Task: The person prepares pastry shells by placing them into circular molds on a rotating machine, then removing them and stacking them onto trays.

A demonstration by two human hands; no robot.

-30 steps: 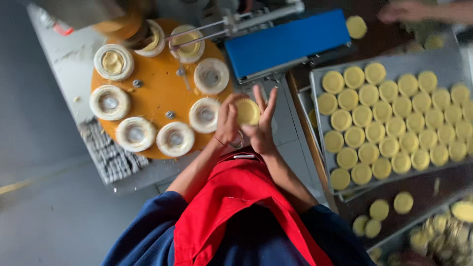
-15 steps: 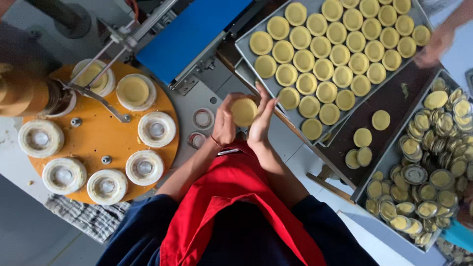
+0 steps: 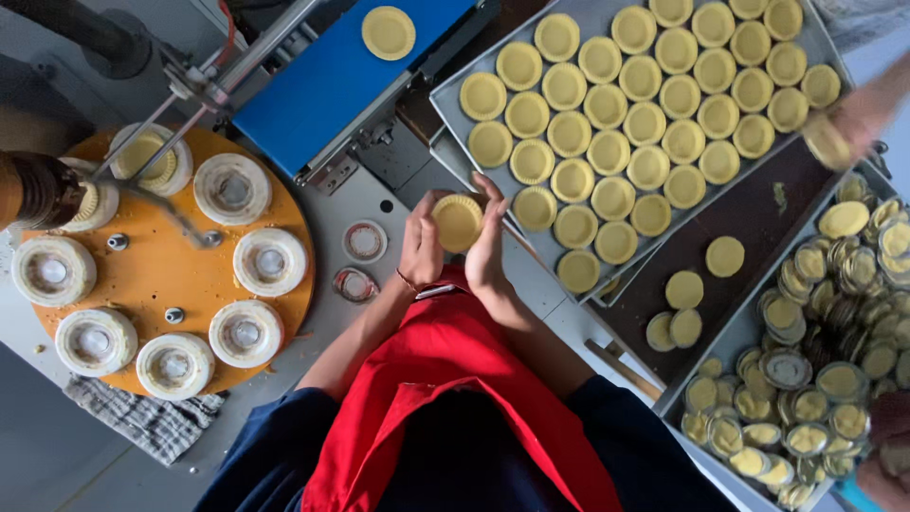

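1. A grey baking tray fills the 1 o'clock area, packed with rows of pale yellow tart shells.
2. An orange round turntable lies at 9 o'clock, carrying a ring of white cup moulds; a checked cloth shows under its lower edge.
3. A blue conveyor belt runs toward 11 o'clock, with one tart shell riding on it.
4. A bin of stacked foil tart cups sits at 4 o'clock, beside a dark tray with a few loose shells.
5. The left hand and right hand, near centre, stand palm to palm, fingers straight and half open, pressing a single pressed shell lightly between them, just at the tray's near edge.
6. Another person's hand at 2 o'clock is blurred; its grip cannot be told.
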